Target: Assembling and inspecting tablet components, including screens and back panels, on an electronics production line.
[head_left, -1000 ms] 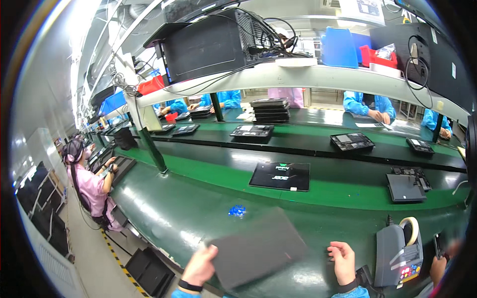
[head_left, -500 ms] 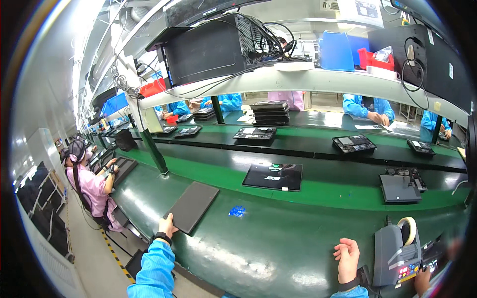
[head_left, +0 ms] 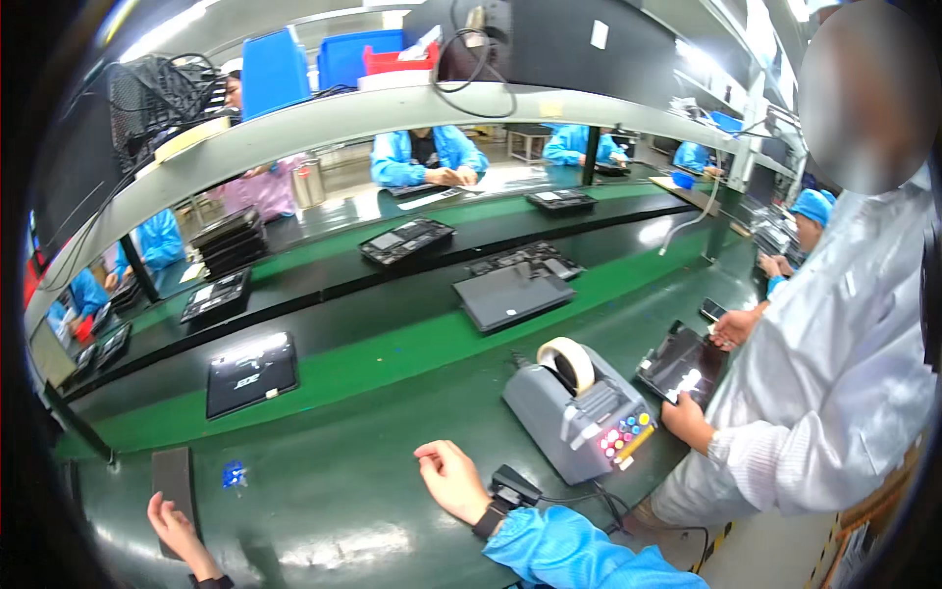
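Observation:
My left hand point(head_left: 175, 530) is open at the lower left, its fingers stretched out beside a dark flat slab point(head_left: 175, 471); it holds nothing. Small blue pieces point(head_left: 234, 474) lie in a pile just right of that slab. My right hand point(head_left: 453, 483) is over the green worktop with its fingers loosely bent and nothing in them. A dark band with a small black box is at the right wrist. Closest to this hand is a grey tape dispenser point(head_left: 564, 432), with a roll of pale tape on top and coloured buttons on its side.
A person in a pale coat at the right holds a dark tablet-like device point(head_left: 679, 361). Farther back lie a black tablet point(head_left: 252, 378), a grey panel point(head_left: 515, 299) and an opened device point(head_left: 404, 240). A shelf point(head_left: 392, 106) with blue and red bins spans above; several people sit beyond.
The view has swung to the right, bringing the standing person into sight. My left hand has let go of the dark slab. My right hand stays empty near the tape dispenser.

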A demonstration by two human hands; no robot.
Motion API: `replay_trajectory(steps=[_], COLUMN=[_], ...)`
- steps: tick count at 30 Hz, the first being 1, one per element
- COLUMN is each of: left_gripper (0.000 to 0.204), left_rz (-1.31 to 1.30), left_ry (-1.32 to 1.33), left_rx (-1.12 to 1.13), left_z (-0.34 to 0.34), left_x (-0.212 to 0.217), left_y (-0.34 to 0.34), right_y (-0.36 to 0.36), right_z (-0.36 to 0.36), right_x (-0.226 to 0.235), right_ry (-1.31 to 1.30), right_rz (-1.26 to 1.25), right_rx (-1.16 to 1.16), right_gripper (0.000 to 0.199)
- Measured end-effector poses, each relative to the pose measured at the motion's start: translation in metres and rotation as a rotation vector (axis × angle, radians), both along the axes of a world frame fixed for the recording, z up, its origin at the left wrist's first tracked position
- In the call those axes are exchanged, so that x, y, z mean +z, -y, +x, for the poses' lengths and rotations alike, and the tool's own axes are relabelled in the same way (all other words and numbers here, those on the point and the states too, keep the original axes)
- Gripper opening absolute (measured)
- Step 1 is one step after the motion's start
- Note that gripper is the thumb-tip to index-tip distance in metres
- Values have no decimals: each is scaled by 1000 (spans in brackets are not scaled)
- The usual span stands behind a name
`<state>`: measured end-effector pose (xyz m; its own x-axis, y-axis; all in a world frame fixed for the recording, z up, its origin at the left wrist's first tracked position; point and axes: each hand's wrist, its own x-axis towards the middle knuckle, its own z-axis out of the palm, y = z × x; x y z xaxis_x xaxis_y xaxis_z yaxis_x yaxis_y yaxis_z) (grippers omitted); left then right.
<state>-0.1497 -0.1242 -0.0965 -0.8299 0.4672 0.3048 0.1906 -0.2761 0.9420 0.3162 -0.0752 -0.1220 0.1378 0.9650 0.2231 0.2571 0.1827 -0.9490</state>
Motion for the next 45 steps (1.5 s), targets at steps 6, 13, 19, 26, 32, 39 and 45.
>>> replay_trajectory(steps=[6, 13, 19, 26, 32, 39, 45], left_gripper=[22, 19, 18, 18, 17, 16, 17], left_rz=[-4, -251, -269, -284, -281, -318, -306], left_ry=[-18, -304, -308, -213, -168, -142, -83], left_rx=[-320, -515, -675, -741, -793, -818, -775], left_z=[119, 195, 182, 197, 205, 220, 224], left_x=[-35, -27, -37, -26, -24, -11, -3], left_y=[-84, -61, -57, -55, -49, -40, -36], right_y=[-2, 0, 13, 1, -13, -53, -49], right_z=[4, -5, -20, -16, -17, -13, -20], right_x=[-7, -21, 5, 1, 4, -14, -5], right_ry=[94, 301, 354, 408, 384, 393, 387], right_rz=[105, 325, 257, 197, 185, 139, 182], right_rx=[-43, -126, -70, -13, 64, 181, 88], right_gripper=[13, 9, 8, 7, 9, 10, 25])
